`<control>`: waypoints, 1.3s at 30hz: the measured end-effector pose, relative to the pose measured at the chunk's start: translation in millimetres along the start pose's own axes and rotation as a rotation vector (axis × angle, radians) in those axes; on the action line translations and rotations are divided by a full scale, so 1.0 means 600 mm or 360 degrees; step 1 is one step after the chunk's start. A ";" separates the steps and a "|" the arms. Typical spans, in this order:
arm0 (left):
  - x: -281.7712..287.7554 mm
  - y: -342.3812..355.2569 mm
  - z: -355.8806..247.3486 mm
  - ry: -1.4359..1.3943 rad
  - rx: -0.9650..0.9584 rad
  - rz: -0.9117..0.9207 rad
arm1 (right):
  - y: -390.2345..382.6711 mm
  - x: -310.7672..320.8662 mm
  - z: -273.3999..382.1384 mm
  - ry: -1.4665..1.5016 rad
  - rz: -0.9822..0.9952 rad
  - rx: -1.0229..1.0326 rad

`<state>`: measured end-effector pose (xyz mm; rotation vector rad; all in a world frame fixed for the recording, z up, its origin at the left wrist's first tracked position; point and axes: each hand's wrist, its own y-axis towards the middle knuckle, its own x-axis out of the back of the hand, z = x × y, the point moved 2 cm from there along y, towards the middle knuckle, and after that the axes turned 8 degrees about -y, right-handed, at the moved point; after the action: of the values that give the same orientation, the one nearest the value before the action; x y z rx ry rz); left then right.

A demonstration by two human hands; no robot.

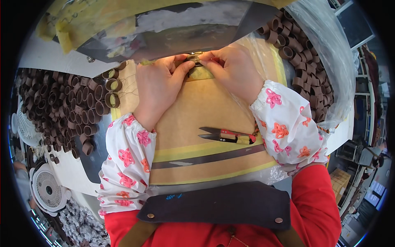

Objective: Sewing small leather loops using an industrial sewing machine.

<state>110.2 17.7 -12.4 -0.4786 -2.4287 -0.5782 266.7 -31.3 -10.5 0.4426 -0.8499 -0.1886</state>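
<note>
My left hand (pixel 159 84) and my right hand (pixel 235 68) meet under a lit sewing machine head (pixel 185 39). Thumbs and fingers of both are closed in a pinch, one hand on each side of the metal foot (pixel 196 53). Between the fingertips is something small and dark that I cannot make out. Just below it lies a yellowish plate (pixel 200 73) set in the tan work surface (pixel 185 107). Nearer to me, a pair of thread snips (pixel 227 136) with red and black handles lies with its blades pointing left.
Many brown rings (pixel 70 96) are heaped on the left, and more brown rings (pixel 306 61) on the right beside clear plastic sheeting (pixel 333 49). Yellow tape (pixel 181 151) crosses the near part of the surface. A white fan (pixel 49 188) stands at lower left.
</note>
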 end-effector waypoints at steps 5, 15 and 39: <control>-0.002 -0.001 0.006 -0.0003 -0.0018 0.0032 | 0.000 0.002 0.002 -0.0038 -0.0026 0.0015; -0.003 0.004 0.005 -0.0007 -0.0006 0.0099 | 0.002 0.003 0.002 -0.0142 0.0010 -0.0020; -0.010 -0.013 0.005 -0.0145 0.0257 0.0175 | -0.019 -0.026 -0.025 -0.0079 0.0289 -0.0003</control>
<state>109.9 11.3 -20.6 -0.5773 -2.4915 -0.3171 268.2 -31.7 -34.7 0.3576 -0.9333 -0.0327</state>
